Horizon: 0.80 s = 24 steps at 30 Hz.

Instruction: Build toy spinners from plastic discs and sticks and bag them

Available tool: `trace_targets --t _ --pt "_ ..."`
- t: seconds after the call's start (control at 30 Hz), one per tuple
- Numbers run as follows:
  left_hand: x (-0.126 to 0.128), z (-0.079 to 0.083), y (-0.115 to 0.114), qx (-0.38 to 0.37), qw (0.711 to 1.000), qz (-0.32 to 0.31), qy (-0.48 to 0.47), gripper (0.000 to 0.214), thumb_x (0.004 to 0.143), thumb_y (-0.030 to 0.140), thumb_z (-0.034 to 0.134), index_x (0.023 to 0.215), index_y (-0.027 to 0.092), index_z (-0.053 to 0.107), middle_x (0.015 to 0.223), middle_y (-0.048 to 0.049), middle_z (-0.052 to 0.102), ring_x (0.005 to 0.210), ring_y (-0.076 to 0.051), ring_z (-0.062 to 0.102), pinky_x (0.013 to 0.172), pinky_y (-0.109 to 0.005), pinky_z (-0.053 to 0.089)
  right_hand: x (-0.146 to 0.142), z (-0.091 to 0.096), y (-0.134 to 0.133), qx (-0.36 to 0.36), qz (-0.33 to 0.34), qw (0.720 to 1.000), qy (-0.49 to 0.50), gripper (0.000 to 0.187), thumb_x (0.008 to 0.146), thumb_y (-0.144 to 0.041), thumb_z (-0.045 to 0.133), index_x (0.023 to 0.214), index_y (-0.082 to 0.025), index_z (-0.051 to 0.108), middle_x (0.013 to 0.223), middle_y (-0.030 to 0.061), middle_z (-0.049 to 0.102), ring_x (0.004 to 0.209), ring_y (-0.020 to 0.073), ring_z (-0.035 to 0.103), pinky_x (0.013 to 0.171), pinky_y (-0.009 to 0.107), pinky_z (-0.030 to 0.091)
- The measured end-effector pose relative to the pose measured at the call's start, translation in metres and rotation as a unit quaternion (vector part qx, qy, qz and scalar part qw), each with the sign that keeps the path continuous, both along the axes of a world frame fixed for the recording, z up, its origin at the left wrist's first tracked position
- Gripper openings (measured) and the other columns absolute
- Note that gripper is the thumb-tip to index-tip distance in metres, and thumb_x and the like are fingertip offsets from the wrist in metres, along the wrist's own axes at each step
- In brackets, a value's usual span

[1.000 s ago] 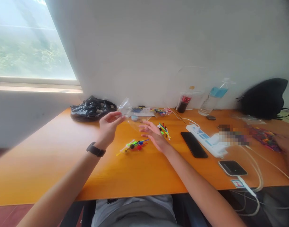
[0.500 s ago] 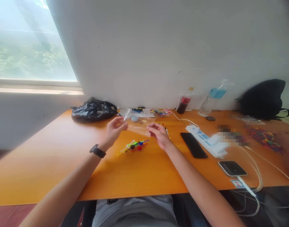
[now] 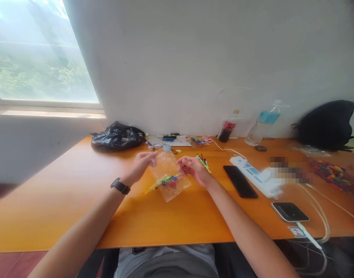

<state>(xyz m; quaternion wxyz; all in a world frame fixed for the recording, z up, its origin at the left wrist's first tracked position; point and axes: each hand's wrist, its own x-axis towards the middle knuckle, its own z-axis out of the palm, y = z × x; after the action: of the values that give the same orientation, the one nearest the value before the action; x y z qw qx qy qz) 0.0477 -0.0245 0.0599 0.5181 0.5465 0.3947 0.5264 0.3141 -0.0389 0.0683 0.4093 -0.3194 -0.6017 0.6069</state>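
Note:
A clear plastic bag (image 3: pixel 163 166) hangs between my hands, its lower part over a small cluster of coloured plastic pieces (image 3: pixel 154 187) on the table. My left hand (image 3: pixel 145 162), with a black watch on its wrist, pinches the bag's upper left edge. At the bag's right edge is my right hand (image 3: pixel 191 166), its fingertips closed together. What they grip is too small to make out. The pieces show through the film in yellow, green, blue and red. Several long coloured sticks (image 3: pixel 204 163) lie just beyond my right hand.
A black plastic bag (image 3: pixel 116 137) sits at the back left. Along the wall stand a cola bottle (image 3: pixel 226 133) and a clear water bottle (image 3: pixel 256 131). To the right lie a black phone (image 3: pixel 240 181), a white power strip (image 3: pixel 252 173), a charging device (image 3: pixel 289 211) and cables.
The clear bag has swung down from a raised, flatter position and now hangs in front of the coloured pieces. My left hand has moved slightly lower; the view has shifted a little.

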Motion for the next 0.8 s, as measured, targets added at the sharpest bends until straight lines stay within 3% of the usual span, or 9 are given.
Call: trace_targets --t 0.17,0.27,0.37,0.47,0.57,0.63,0.73,0.8 --pt "0.005 0.0 -0.006 -0.016 0.998 -0.039 0.046 0.05 0.084 0.054 0.079 0.055 0.017 0.061 0.051 0.0013 0.053 0.048 -0.009 0.046 0.054 -0.025 0.034 0.002 0.003 -0.005 0.009 0.103 0.993 -0.053 0.045 0.085 -0.057 0.078 0.104 -0.016 0.077 0.078 0.0051 0.073 0.058 0.0119 0.055 0.052 0.024 0.037" --pt "0.009 0.0 -0.007 -0.05 0.996 -0.071 -0.011 0.05 0.086 0.065 0.072 0.075 0.017 0.071 0.056 0.0002 0.058 0.05 -0.011 0.052 0.053 -0.025 0.038 -0.006 -0.006 -0.005 0.022 0.101 0.992 -0.075 0.037 0.082 -0.051 0.082 0.089 -0.015 0.076 0.074 0.0046 0.073 0.054 0.0104 0.051 0.051 0.024 0.035" --pt "0.011 0.001 -0.007 -0.097 0.983 -0.13 -0.084 0.064 0.088 0.078 0.059 0.103 0.018 0.075 0.08 -0.0072 0.072 0.066 -0.017 0.067 0.063 -0.028 0.051 -0.015 -0.014 -0.003 0.029 0.006 0.999 -0.03 0.037 0.081 -0.051 0.083 0.083 -0.016 0.073 0.07 0.0029 0.072 0.056 0.0114 0.055 0.055 0.025 0.041" --pt "0.012 0.002 -0.011 -0.081 0.982 -0.167 -0.024 0.054 0.086 0.067 0.072 0.104 0.016 0.075 0.096 -0.0112 0.076 0.08 -0.02 0.072 0.076 -0.031 0.056 -0.02 -0.018 0.0 0.017 -0.073 0.997 0.006 0.037 0.077 -0.051 0.085 0.085 -0.016 0.072 0.073 0.0029 0.072 0.062 0.013 0.06 0.061 0.026 0.046" --pt "0.014 0.003 -0.017 -0.038 0.981 -0.175 0.075 0.04 0.084 0.053 0.081 0.089 0.014 0.074 0.084 -0.0084 0.076 0.073 -0.016 0.07 0.072 -0.027 0.054 -0.022 -0.018 0.001 -0.005 -0.105 0.994 0.019 0.039 0.072 -0.048 0.088 0.091 -0.018 0.072 0.083 0.0035 0.073 0.07 0.0152 0.064 0.061 0.025 0.048" --pt "0.015 0.005 -0.021 -0.023 0.978 -0.176 0.11 0.043 0.088 0.055 0.077 0.077 0.014 0.071 0.069 -0.0051 0.071 0.061 -0.013 0.064 0.062 -0.024 0.049 -0.022 -0.018 0.003 -0.008 -0.128 0.992 0.021 0.044 0.072 -0.048 0.088 0.1 -0.02 0.07 0.086 0.0027 0.072 0.072 0.0163 0.064 0.061 0.026 0.049" --pt "0.016 0.009 -0.024 -0.02 0.977 -0.176 0.12 0.052 0.093 0.062 0.067 0.071 0.015 0.066 0.058 -0.0024 0.065 0.052 -0.012 0.059 0.054 -0.023 0.045 -0.019 -0.018 0.002 0.096 -0.252 0.963 -0.001 0.051 0.077 -0.049 0.084 0.116 -0.023 0.064 0.092 0.0037 0.069 0.079 0.0195 0.064 0.071 0.034 0.054" --pt "0.017 0.012 -0.026 -0.017 0.977 -0.179 0.114 0.053 0.093 0.064 0.064 0.073 0.015 0.065 0.061 -0.0036 0.067 0.053 -0.013 0.062 0.055 -0.024 0.046 -0.015 -0.018 -0.002 0.24 -0.347 0.905 -0.058 0.048 0.081 -0.046 0.082 0.12 -0.025 0.063 0.103 0.0075 0.068 0.092 0.0242 0.065 0.086 0.042 0.054"
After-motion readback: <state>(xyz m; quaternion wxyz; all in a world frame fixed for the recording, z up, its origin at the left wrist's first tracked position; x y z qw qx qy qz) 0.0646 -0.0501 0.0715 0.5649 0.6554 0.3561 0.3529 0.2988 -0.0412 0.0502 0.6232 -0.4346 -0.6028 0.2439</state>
